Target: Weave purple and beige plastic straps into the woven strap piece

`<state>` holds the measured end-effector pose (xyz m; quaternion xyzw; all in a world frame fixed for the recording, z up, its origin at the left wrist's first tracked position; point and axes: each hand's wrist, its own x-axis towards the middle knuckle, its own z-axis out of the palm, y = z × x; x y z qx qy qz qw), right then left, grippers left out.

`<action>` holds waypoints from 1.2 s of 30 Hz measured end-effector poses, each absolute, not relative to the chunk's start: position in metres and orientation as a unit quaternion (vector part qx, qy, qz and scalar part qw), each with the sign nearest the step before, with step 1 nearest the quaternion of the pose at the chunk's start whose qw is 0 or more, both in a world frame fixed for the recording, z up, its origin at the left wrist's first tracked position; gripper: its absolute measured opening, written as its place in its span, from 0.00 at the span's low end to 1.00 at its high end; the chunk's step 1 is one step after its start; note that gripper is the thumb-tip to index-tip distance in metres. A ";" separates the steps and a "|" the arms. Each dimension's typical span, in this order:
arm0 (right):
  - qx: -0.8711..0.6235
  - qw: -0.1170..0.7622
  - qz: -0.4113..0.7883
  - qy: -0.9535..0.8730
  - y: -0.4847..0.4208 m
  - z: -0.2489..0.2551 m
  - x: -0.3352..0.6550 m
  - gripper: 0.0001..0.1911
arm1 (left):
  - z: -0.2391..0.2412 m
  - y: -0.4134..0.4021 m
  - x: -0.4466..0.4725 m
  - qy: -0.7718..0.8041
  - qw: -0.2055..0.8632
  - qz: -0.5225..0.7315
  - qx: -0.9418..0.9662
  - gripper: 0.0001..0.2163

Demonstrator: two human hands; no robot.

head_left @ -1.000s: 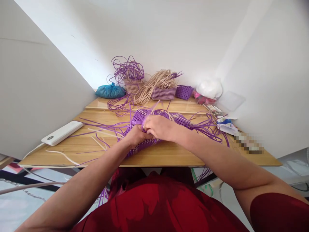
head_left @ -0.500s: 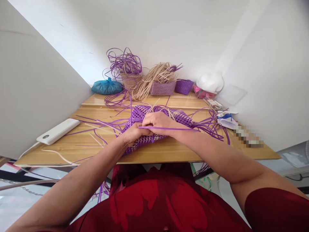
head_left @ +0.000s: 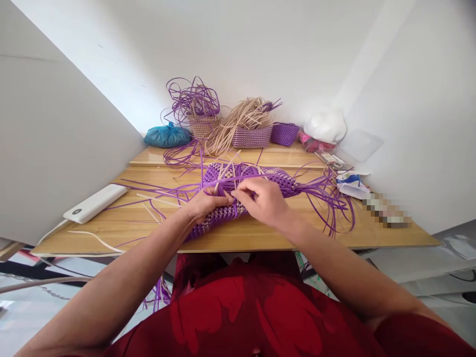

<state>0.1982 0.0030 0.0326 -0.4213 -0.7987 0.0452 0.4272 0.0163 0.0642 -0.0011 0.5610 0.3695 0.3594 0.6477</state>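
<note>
A purple and beige woven basket [head_left: 223, 216], partly made, lies on the wooden table in front of me with loose strips sticking out on both sides. My left hand [head_left: 207, 203] grips its near left part, thumb pressed against the weave. Close beside it, my right hand [head_left: 262, 198] is closed, with thumb and forefinger pinched at a purple strip near the left thumb. Hidden by the fingers is exactly how that strip passes through the weave. A long purple strip [head_left: 245, 177] runs across the basket just behind my right hand.
At the back stand a beige basket [head_left: 204, 127] of purple strips, a two-tone basket [head_left: 253, 138] of beige strips and a small purple basket [head_left: 284, 134]. A blue bag [head_left: 167, 136] is left, a white bag [head_left: 325, 126] right. A white power bank-like device [head_left: 95, 203] lies left.
My right hand has moved right and off the left hand, now pinching beside its thumb. The long purple strip that crossed my right wrist now lies behind the hand.
</note>
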 end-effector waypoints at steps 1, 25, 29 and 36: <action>-0.437 0.433 0.031 -0.788 -0.007 0.023 0.200 0.11 | 0.000 0.065 0.017 0.369 0.652 0.361 0.555 0.13; -0.388 0.553 0.208 -0.707 -0.020 -0.037 0.205 0.06 | -0.010 0.072 0.018 0.370 0.609 0.341 0.614 0.14; -0.379 0.542 0.267 -0.701 -0.020 -0.043 0.205 0.08 | -0.011 0.074 0.017 0.383 0.587 0.350 0.622 0.15; -0.422 0.505 0.266 -0.705 -0.026 -0.060 0.210 0.11 | -0.020 0.074 0.018 0.379 0.561 0.344 0.651 0.14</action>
